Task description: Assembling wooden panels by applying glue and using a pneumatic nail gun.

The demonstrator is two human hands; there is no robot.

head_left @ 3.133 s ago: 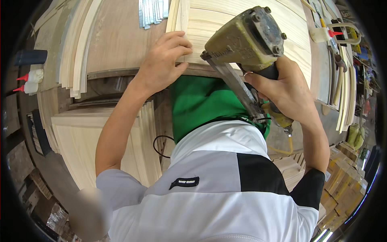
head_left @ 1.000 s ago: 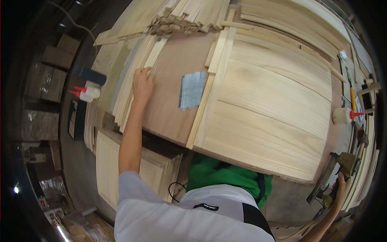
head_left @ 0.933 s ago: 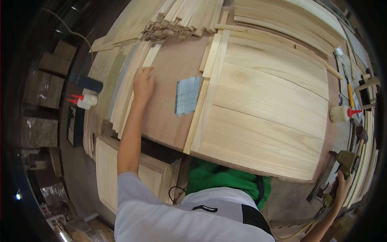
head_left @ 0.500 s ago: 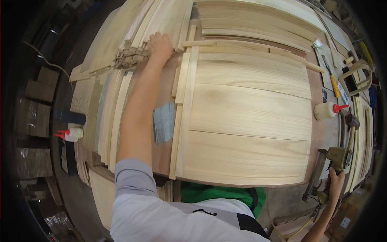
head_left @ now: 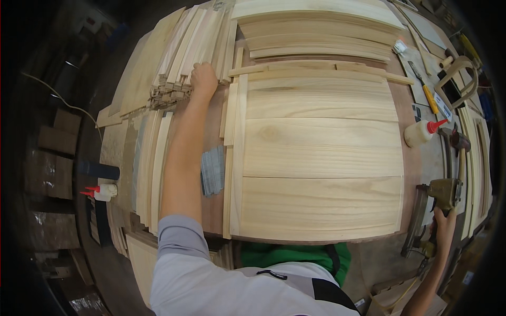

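My left hand (head_left: 204,79) reaches out to the near ends of a stack of narrow wooden strips (head_left: 182,58) at the far left. Its fingers are curled closed over a strip at the stack's right side; the fingertips are partly hidden. At the right edge of the bench my right hand (head_left: 444,220) grips the handle of a nail gun (head_left: 444,194), its long magazine hanging down toward me. Between the hands lies a flat panel of pale boards (head_left: 321,152), with thin wooden strips (head_left: 239,158) along its left side and a wooden rail (head_left: 316,66) along its far side.
Grey strips of nails or staples (head_left: 213,171) lie left of the panel. A glue bottle with a red tip (head_left: 419,133), a hammer (head_left: 461,145) and a yellow-handled chisel (head_left: 429,99) lie on the right. Stacked boards (head_left: 321,39) stand beyond the panel. More glue bottles (head_left: 105,192) sit at left.
The view has shifted a little. My left hand's fingers have drawn together at the strip ends. My right hand still holds the nail gun, which hangs at the bench's right edge.
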